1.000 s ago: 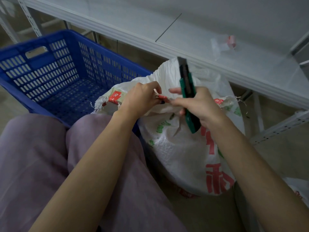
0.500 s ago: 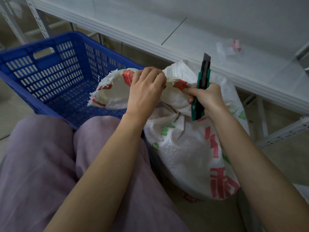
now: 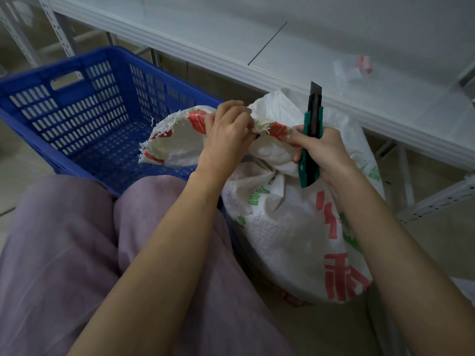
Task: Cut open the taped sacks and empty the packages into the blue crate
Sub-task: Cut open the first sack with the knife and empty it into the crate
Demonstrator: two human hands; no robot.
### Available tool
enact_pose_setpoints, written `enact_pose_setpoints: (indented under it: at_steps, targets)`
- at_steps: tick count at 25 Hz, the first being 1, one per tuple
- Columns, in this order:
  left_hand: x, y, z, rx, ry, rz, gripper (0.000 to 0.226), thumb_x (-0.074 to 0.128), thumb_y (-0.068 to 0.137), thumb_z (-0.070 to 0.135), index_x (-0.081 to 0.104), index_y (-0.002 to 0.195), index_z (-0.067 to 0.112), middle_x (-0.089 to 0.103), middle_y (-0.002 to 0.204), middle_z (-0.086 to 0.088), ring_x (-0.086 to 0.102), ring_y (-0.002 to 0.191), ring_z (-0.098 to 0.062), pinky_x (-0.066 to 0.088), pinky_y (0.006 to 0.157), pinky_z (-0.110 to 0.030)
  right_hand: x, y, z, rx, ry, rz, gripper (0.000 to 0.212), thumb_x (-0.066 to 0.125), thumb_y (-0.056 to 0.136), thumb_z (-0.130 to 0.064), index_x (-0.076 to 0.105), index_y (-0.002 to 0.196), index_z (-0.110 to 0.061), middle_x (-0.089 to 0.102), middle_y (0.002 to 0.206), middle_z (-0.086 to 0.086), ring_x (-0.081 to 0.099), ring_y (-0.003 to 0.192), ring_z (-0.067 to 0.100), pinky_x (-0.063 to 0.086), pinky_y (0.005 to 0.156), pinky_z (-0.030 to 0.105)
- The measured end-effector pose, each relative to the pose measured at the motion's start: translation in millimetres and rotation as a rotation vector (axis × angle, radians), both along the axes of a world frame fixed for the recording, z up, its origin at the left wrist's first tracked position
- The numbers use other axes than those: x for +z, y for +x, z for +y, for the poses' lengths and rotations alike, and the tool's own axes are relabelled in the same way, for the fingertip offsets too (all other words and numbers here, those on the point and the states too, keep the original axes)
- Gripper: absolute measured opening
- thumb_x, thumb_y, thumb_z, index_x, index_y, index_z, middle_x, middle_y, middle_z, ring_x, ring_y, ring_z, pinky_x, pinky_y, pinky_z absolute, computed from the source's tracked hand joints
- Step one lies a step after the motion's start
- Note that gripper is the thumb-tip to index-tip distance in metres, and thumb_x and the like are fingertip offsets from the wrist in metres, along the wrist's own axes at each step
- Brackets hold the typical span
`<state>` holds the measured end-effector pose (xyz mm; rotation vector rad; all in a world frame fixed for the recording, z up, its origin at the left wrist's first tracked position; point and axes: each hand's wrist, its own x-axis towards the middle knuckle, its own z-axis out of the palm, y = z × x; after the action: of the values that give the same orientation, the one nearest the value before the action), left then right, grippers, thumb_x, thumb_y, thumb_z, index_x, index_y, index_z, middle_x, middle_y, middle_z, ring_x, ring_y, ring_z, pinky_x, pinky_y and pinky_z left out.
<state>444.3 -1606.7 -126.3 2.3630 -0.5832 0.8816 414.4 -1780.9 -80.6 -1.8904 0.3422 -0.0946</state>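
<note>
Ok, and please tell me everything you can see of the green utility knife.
The utility knife has a green plastic-looking body with a dark centre track, and its dark blade is extended. It stands nearly upright, blade up, clear of the white woven sack. The right hand grips its middle; the green butt sticks out below the hand, in front of the sack. Nothing touches the blade.

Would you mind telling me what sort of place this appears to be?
Probably a storeroom or parcel-sorting area: pale slotted-steel shelving, a blue perforated plastic crate on the floor, and a white woven printed sack.
</note>
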Motion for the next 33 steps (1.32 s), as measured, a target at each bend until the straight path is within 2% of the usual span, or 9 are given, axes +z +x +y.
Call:
enact_pose_setpoints:
  at_steps: [3, 6, 12, 15, 17, 20, 23, 29, 33]
  targets:
    - [-3, 2, 2, -0.043, 0.058, 0.025, 0.025, 0.056, 0.077, 0.034, 0.068, 0.075, 0.012, 0.068, 0.108, -0.003, 0.054, 0.11, -0.024, 0.021, 0.087, -0.033, 0, -5, -1, 0.066, 0.021, 0.0, 0.011, 0.073, 0.08, -0.02, 0.068, 0.09, -0.016, 0.068, 0.083, 0.007, 0.055, 0.042, 0.013, 0.049, 0.055, 0.027]
    - [-1, -1, 5, -0.114, 0.055, 0.089, 0.02, 0.06, 0.08, 0.026, 0.071, 0.077, 0.009, 0.07, 0.105, -0.003, 0.057, 0.108, -0.028, 0.018, 0.085, -0.035, 0, -10, -3, 0.119, 0.047, 0.036, 0.011, 0.073, 0.082, -0.027, 0.07, 0.09, -0.019, 0.073, 0.092, 0.001, 0.054, 0.044, 0.013, 0.049, 0.053, 0.025]
    - [0, -8, 11, -0.146, 0.193, 0.271, 0.017, 0.052, 0.09, 0.012, 0.063, 0.1, 0.004, 0.063, 0.114, -0.003, 0.047, 0.116, -0.022, 0.011, 0.082, -0.027, 3, -13, -17, 0.106, -0.036, 0.09, 0.013, 0.078, 0.076, -0.028, 0.071, 0.082, -0.018, 0.069, 0.071, -0.003, 0.056, 0.044, 0.01, 0.048, 0.052, 0.022]
    - [-1, -11, 8, -0.06, 0.23, 0.204, 0.022, 0.049, 0.094, 0.016, 0.058, 0.111, 0.008, 0.052, 0.133, -0.001, 0.04, 0.125, -0.022, 0.017, 0.093, -0.036, 2, -13, -23, 0.054, -0.135, 0.037, 0.015, 0.078, 0.077, -0.025, 0.069, 0.079, -0.013, 0.062, 0.053, -0.004, 0.057, 0.043, 0.009, 0.049, 0.054, 0.026]
    - [-2, -10, 7, -0.027, 0.26, 0.184, 0.027, 0.058, 0.088, 0.018, 0.06, 0.114, 0.008, 0.048, 0.137, -0.005, 0.039, 0.127, -0.027, 0.02, 0.098, -0.042, 1, -14, -24, 0.068, -0.182, -0.001, 0.011, 0.076, 0.078, -0.022, 0.07, 0.079, -0.012, 0.066, 0.06, 0.001, 0.059, 0.045, 0.009, 0.051, 0.054, 0.028]
    - [-4, -8, 4, 0.019, 0.228, 0.107, 0.013, 0.071, 0.076, 0.013, 0.07, 0.089, 0.01, 0.057, 0.111, -0.014, 0.052, 0.099, -0.037, 0.035, 0.078, -0.045, -3, -13, -22, 0.087, -0.254, -0.03, 0.004, 0.073, 0.079, -0.015, 0.071, 0.083, -0.015, 0.071, 0.074, 0.004, 0.06, 0.046, 0.008, 0.052, 0.055, 0.027]
    - [0, -5, 7, -0.075, 0.136, 0.037, 0.002, 0.07, 0.073, 0.007, 0.069, 0.073, 0.005, 0.057, 0.079, -0.014, 0.052, 0.067, -0.032, 0.031, 0.058, -0.032, -7, -9, -21, 0.056, -0.374, -0.038, 0.008, 0.07, 0.08, -0.011, 0.07, 0.087, -0.015, 0.065, 0.071, -0.003, 0.058, 0.04, 0.002, 0.051, 0.048, 0.02]
    - [5, -15, 10, -0.297, 0.15, 0.283, 0.014, 0.043, 0.075, 0.014, 0.049, 0.071, 0.001, 0.048, 0.067, -0.005, 0.046, 0.065, -0.027, 0.026, 0.061, -0.028, -12, 1, -15, -0.08, -0.409, -0.166, 0.011, 0.072, 0.077, -0.011, 0.062, 0.082, -0.012, 0.062, 0.072, -0.001, 0.056, 0.038, 0.0, 0.049, 0.047, 0.017]
    - [10, -23, 7, -0.298, 0.024, 0.554, 0.018, 0.049, 0.08, 0.025, 0.045, 0.072, 0.01, 0.045, 0.058, 0.001, 0.043, 0.057, -0.018, 0.032, 0.056, -0.03, -15, 1, -10, -0.126, -0.406, -0.207, 0.009, 0.069, 0.078, -0.008, 0.061, 0.082, -0.012, 0.064, 0.075, 0.001, 0.058, 0.045, 0.006, 0.056, 0.057, 0.027]
